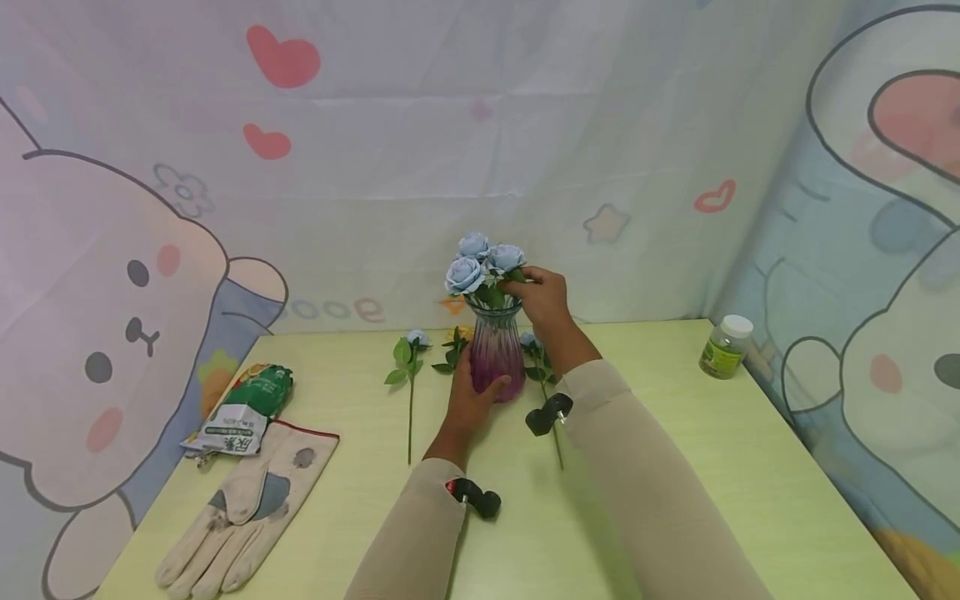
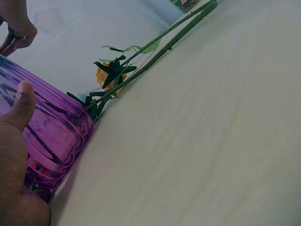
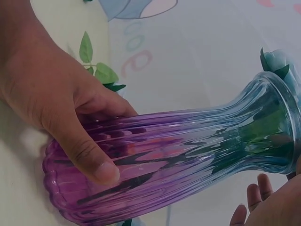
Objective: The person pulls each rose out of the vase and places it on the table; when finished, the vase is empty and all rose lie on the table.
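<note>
A glass vase (image 1: 497, 354), purple below and bluish at the rim, stands upright on the table with several light-blue artificial roses (image 1: 465, 274) in it. My left hand (image 1: 469, 406) grips its lower part; in the left wrist view the thumb lies across the purple glass (image 2: 59, 136). At the vase's mouth my right hand (image 1: 547, 302) pinches the rightmost blue rose (image 1: 507, 257) just under its bloom. The exact grip is partly hidden by leaves. Dark stems show through the vase wall (image 3: 188, 141) in the right wrist view.
A loose blue rose (image 1: 405, 357) lies left of the vase and another (image 1: 542, 363) to its right. Behind the left hand is a yellow rose (image 1: 454, 343). A work glove (image 1: 251, 508) and a green-white packet (image 1: 243, 408) lie left; a white-capped jar (image 1: 726, 347) stands far right.
</note>
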Tool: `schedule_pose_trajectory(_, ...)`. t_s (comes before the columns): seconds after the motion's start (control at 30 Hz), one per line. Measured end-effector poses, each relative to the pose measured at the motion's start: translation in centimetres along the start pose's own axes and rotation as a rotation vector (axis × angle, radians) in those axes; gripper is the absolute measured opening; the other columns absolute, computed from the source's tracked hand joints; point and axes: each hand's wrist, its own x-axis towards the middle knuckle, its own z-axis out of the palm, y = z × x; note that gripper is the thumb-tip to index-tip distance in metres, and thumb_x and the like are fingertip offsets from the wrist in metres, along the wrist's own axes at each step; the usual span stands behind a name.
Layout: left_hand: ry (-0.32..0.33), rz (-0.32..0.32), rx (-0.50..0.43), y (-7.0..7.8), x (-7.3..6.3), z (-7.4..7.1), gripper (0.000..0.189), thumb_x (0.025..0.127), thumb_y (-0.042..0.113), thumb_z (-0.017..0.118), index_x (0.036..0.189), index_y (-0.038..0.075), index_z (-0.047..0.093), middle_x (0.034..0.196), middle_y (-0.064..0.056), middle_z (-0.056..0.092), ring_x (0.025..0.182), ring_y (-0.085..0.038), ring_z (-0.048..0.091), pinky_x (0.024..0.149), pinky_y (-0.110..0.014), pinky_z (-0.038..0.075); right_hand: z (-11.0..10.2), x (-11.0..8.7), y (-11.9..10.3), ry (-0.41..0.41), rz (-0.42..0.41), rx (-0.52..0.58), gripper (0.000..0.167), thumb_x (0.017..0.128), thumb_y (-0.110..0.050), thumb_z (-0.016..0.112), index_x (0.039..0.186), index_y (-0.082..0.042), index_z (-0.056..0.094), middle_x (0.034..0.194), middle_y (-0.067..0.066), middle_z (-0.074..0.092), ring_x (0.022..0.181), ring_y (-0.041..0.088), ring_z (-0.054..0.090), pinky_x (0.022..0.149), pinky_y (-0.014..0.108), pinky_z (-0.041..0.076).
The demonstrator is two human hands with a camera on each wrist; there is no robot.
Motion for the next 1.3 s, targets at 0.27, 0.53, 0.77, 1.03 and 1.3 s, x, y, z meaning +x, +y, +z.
schedule_pose_trajectory(0.27, -0.006, 0.009, -0.006, 0.1, -0.1, 0.1, 0.105, 0.098, 0.036, 0.084, 0.175, 0.009, 0.019, 0.178, -0.018, 0.032, 0.166, -0.038, 0.032, 0.138, -0.055, 0.025, -0.1, -0.6, -0.1, 0.024, -0.048, 0.146, 0.01, 0.098, -0.012, 0.081, 0.102, -0.004, 0.076, 0.122, 0.006, 0.07, 0.14, 0.029, 0.056, 0.125, 0.05, 0.045)
schedule_pose_trajectory(0.53, 0.002, 0.026, 0.017, 0.0, 0.1, -0.1, 0.104, 0.098, 0.039, 0.084, 0.174, 0.006, 0.021, 0.177, -0.021, 0.032, 0.166, -0.04, 0.031, 0.137, -0.057, 0.026, -0.5, -1.4, -1.5, 0.033, -0.087, 0.229, 0.01, 0.101, -0.014, 0.079, 0.096, -0.01, 0.072, 0.107, -0.006, 0.068, 0.118, 0.018, 0.059, 0.118, 0.044, 0.046)
schedule_pose_trajectory(0.77, -0.009, -0.007, 0.039, 0.1, 0.0, -0.2, 0.105, 0.098, 0.04, 0.083, 0.175, 0.008, 0.019, 0.179, -0.017, 0.031, 0.167, -0.037, 0.03, 0.138, -0.055, 0.025, -1.2, -1.4, -1.8, 0.026, -0.147, 0.194, 0.014, 0.105, -0.022, 0.075, 0.113, -0.009, 0.074, 0.114, -0.008, 0.069, 0.11, 0.012, 0.06, 0.097, 0.036, 0.046)
schedule_pose_trajectory(1.03, -0.004, 0.003, 0.021, 0.3, 0.0, -0.4, 0.103, 0.099, 0.036, 0.083, 0.174, 0.006, 0.02, 0.178, -0.019, 0.032, 0.167, -0.039, 0.031, 0.138, -0.057, 0.025, -1.6, -1.1, -0.8, 0.014, -0.296, -0.041, 0.034, 0.113, -0.022, 0.063, 0.14, -0.003, 0.061, 0.125, 0.012, 0.067, 0.096, 0.016, 0.062, 0.085, 0.03, 0.056)
schedule_pose_trajectory(1.3, -0.004, -0.004, 0.011, 0.5, -0.1, -0.3, 0.102, 0.099, 0.037, 0.082, 0.174, 0.007, 0.02, 0.178, -0.02, 0.032, 0.166, -0.041, 0.03, 0.137, -0.059, 0.025, -1.9, -1.2, -1.1, 0.065, -0.258, -0.112, 0.05, 0.117, -0.032, 0.052, 0.16, -0.007, 0.048, 0.148, 0.024, 0.062, 0.121, 0.034, 0.066, 0.101, 0.044, 0.055)
